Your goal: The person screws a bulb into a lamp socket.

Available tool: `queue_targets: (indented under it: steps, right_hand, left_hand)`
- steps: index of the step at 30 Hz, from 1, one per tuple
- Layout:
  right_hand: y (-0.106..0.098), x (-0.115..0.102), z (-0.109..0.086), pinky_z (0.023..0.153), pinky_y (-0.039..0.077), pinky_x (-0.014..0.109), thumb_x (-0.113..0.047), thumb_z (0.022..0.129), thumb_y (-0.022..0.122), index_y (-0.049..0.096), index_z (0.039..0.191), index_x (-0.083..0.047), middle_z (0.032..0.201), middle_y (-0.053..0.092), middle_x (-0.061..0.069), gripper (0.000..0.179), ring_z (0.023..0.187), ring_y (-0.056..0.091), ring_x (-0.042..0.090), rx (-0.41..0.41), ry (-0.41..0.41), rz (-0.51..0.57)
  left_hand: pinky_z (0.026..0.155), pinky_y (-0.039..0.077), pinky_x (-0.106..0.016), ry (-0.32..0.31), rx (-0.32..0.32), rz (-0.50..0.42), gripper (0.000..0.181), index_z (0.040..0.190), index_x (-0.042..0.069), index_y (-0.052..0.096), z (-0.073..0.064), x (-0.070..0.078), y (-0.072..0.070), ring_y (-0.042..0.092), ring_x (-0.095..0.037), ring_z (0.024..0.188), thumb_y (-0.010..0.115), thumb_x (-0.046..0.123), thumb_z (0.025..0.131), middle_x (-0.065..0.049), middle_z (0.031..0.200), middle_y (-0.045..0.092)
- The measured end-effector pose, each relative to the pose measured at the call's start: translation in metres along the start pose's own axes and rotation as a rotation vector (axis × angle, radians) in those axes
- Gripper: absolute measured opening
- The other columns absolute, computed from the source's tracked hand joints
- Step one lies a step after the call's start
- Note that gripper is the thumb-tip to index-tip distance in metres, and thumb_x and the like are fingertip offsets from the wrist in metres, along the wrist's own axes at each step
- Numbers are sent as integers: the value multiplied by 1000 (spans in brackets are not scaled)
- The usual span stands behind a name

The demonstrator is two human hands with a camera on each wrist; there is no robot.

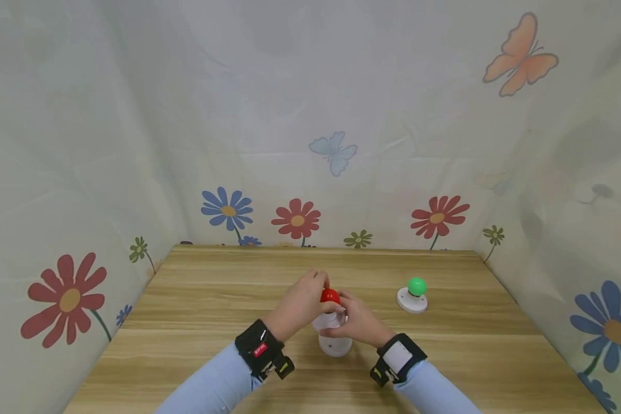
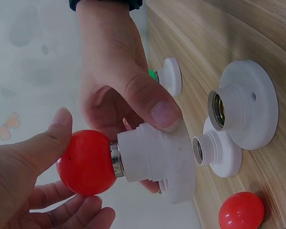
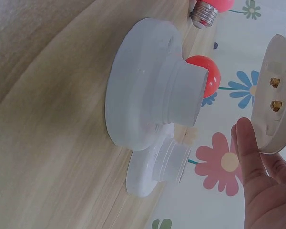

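My left hand (image 1: 301, 300) holds a red light bulb (image 2: 88, 162) by its round glass. The bulb's metal screw cap stands at the mouth of a white lamp holder (image 2: 155, 157), part of its thread still showing. That holder is gripped by my right hand (image 1: 363, 323), its thumb on the side nearest the left wrist camera. Both things are held above the table, tilted onto their side in that view. In the right wrist view the holder's underside (image 3: 272, 121) shows two brass screws, and fingers (image 3: 250, 155) of my right hand lie against its rim.
Two more lamp holders (image 2: 250, 105) (image 2: 222, 150) stand on the wooden table (image 1: 227, 276), mouths upward. Loose red bulbs (image 2: 241, 211) (image 3: 210, 71) lie near them. At the right, a green bulb (image 1: 417, 286) sits in a white holder (image 1: 411, 302). Flowered cloth (image 1: 259, 115) hangs behind.
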State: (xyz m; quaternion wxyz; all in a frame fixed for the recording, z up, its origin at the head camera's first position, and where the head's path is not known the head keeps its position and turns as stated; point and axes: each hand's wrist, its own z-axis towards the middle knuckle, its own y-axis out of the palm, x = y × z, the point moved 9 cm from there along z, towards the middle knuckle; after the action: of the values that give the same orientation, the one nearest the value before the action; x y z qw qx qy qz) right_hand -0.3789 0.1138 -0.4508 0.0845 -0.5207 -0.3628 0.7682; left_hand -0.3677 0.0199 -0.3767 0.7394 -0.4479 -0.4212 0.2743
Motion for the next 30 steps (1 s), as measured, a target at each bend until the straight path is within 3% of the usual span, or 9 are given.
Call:
queue_targets:
  steps: [5,12,18,21,25,30]
  right_hand:
    - [1,2,1,94,51,49,-33,73,85,52,130,-7,124,59,8,70,108,60,23,0,-5,-6]
    - [0,2,1,95,49,53,-33,74,84,55,132,-9,134,54,11,69,114,58,28,1,-15,-28]
    - [1,2,1,98,48,52,-36,73,84,53,134,-9,138,52,10,74,116,57,27,2,-18,-59]
    - [0,3,0,96,49,50,-36,73,84,53,132,-9,132,56,9,72,112,59,25,6,-20,-68]
    - [-1,2,0,92,52,48,-35,73,84,55,129,-8,125,58,9,68,108,60,25,9,-19,-59]
    - [-2,1,0,91,53,49,-35,73,85,53,132,-7,128,57,12,72,108,61,26,10,-9,-36]
  left_hand:
    - [74,55,-22,3,-10,-12,45,107,9,59,1,-1,2,56,-12,79,80,37,78,-3,96,56]
    - [87,55,-27,39,-96,-78,37,115,10,65,2,3,6,59,-15,98,78,10,80,-3,111,61]
    - [90,54,-30,60,-125,-113,41,119,9,65,1,5,7,60,-17,102,76,3,81,-4,115,63]
    - [93,53,-32,61,-117,-127,51,127,9,61,1,5,6,60,-21,110,79,5,79,-6,124,62]
    - [89,55,-32,35,-70,-119,58,132,9,55,0,3,2,59,-22,108,79,22,81,-10,128,57]
    - [73,54,-23,37,33,18,52,116,5,56,-1,4,-3,54,-15,87,73,42,83,-7,105,57]
